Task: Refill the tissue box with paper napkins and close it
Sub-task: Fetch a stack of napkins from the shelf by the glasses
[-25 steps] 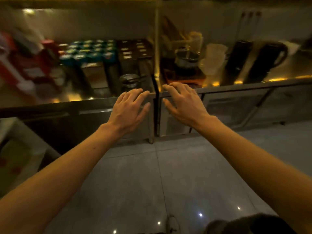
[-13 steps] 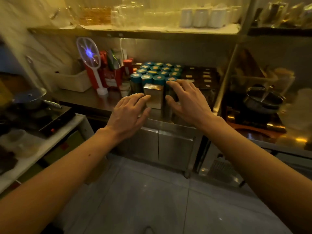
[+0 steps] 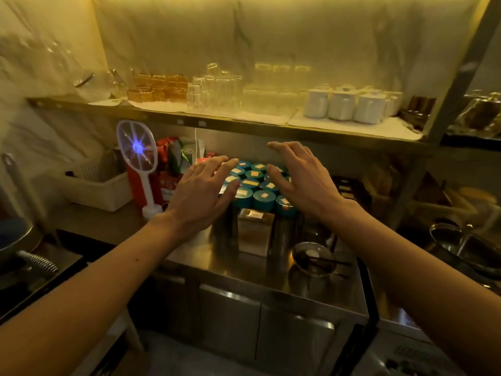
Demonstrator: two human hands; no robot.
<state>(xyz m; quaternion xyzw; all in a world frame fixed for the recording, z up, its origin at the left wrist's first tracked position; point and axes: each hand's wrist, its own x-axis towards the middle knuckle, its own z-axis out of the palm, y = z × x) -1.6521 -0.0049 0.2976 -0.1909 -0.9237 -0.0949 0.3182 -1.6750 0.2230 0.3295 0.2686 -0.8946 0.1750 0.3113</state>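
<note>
**Left hand (image 3: pixel 199 195), right hand (image 3: pixel 301 180): both spread, empty**

Fingers (image 3: pixel 217 165) straight, palms down, they hover over the teal-lidded tins (image 3: pixel 264 196) at the worktop's (image 3: pixel 244 270) back edge. A square tin (image 3: pixel 254 230) stands just before those. Where the tissue box is, I cannot tell.

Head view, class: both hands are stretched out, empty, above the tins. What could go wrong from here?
1. The left hand and right hand hover open over tightly packed teal tins; a careless sweep could topple them or the square tin in front.
2. The lit zapper racket stands just left of the left hand; brushing it looks risky.
3. The bowl sits below the right forearm; lowering the arm could knock it.
</note>
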